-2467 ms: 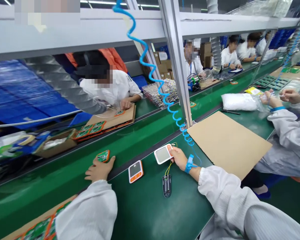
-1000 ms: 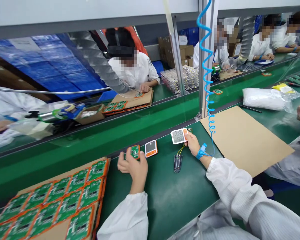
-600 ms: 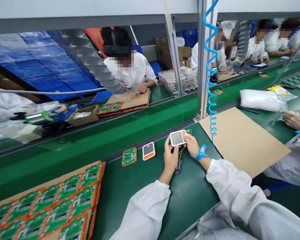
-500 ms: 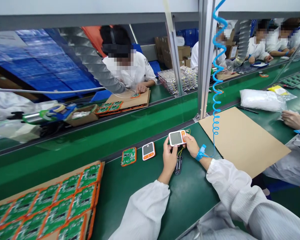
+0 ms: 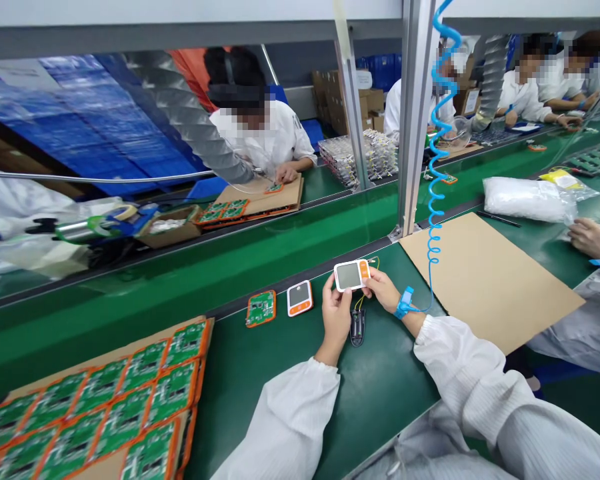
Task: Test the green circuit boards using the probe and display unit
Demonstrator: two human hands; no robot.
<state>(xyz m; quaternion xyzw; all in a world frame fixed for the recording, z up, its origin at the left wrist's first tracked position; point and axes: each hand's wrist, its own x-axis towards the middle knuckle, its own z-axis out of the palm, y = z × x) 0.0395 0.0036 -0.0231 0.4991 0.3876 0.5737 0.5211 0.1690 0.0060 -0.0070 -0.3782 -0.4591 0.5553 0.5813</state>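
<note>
Between both hands is a small white-and-orange device with a grey display (image 5: 349, 276), held above the green bench, its screen facing me. My left hand (image 5: 335, 313) is closed around its left and lower edge. My right hand (image 5: 381, 289) grips the orange end, fingers near the buttons. Yellow wires run down behind it to a black battery holder (image 5: 357, 328) lying on the bench. To the left, a second white-and-orange device (image 5: 299, 298) lies screen up, beside a green circuit board in an orange frame (image 5: 261, 309).
Cardboard bearing rows of orange-framed circuit boards (image 5: 145, 367) stands at front left. A bare cardboard sheet (image 5: 490, 280) lies right, under a blue coiled cord (image 5: 434, 180) tied to my wrist strap. Beyond it are a plastic-wrapped bundle (image 5: 527, 199) and a co-worker's hand (image 5: 594, 238).
The held device has shifted slightly left relative to the bench, and my right fingers have moved lower on its orange end. The whole view has drifted slightly.
</note>
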